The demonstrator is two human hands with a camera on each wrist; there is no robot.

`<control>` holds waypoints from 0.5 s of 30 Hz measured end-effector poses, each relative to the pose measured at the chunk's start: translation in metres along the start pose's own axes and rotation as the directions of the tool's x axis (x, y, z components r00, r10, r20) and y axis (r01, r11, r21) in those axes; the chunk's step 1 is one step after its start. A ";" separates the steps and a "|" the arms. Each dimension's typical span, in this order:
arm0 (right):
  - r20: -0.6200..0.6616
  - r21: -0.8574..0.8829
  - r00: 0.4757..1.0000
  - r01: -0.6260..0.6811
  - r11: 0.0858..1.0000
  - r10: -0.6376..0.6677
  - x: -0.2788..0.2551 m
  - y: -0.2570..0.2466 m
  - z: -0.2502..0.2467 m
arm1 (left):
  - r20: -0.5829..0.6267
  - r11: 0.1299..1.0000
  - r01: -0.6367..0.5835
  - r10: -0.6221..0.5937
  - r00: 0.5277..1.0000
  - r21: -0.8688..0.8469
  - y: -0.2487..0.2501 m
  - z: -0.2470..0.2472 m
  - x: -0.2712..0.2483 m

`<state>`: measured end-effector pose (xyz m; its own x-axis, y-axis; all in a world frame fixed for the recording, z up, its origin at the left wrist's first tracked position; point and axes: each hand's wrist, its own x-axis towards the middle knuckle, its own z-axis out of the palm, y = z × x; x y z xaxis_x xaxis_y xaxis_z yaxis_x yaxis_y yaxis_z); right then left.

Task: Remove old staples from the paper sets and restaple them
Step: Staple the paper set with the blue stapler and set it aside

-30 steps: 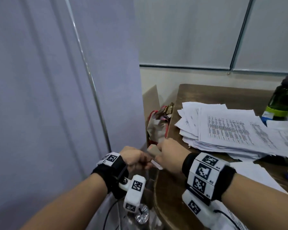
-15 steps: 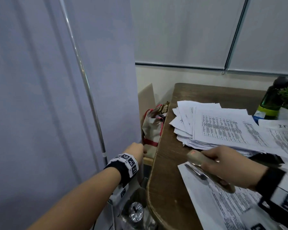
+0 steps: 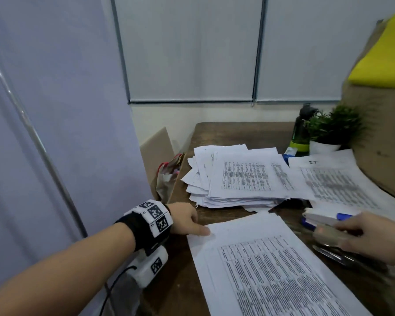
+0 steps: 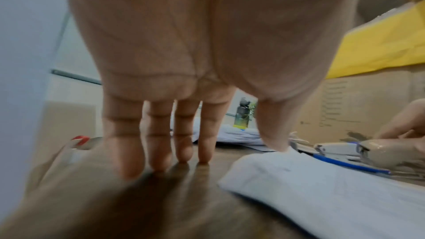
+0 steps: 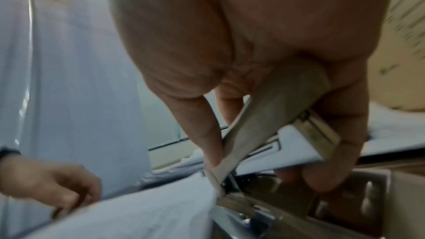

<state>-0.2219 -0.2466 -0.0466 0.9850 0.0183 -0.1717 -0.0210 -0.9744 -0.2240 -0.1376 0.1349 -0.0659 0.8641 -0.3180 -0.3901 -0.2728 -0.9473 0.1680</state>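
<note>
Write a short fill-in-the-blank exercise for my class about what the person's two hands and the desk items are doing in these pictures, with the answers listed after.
1. The left hand touches the near paper set at its top ____ corner.
2. The right hand grips a beige ____.
3. The white and blue stapler lies on the ____, beside the right hand.
4. Behind the big paper pile, a green bottle stands next to a small potted ____.

Missing words: left; stapler; table; plant
</note>
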 end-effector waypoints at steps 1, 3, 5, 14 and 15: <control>0.007 -0.010 0.999 -0.035 0.999 0.035 0.001 0.008 0.002 | 0.018 1.000 -0.011 0.011 1.000 -0.012 0.008 -0.001 0.002; -0.002 0.003 0.997 -0.077 0.997 0.077 0.004 0.016 0.003 | 0.046 0.999 -0.021 0.023 0.999 -0.038 0.024 -0.001 0.004; -0.021 0.061 0.994 -0.104 0.993 0.105 0.004 0.020 0.004 | 0.037 1.000 -0.015 0.015 0.999 -0.010 0.040 0.003 0.006; -0.196 0.056 0.953 -0.223 0.973 0.230 0.053 0.024 -0.020 | -0.218 0.986 -0.044 0.008 0.976 -0.163 0.058 -0.018 0.020; -0.130 0.020 0.965 -0.229 0.973 0.229 0.061 0.022 -0.018 | -0.256 0.976 -0.060 0.004 0.967 -0.210 0.060 -0.022 0.020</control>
<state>-0.1593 -0.2713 -0.0447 0.9676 -0.2350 -0.0922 -0.2491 -0.9481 -0.1978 -0.1271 0.0727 -0.0444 0.9423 -0.3017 -0.1449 -0.2294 -0.8973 0.3770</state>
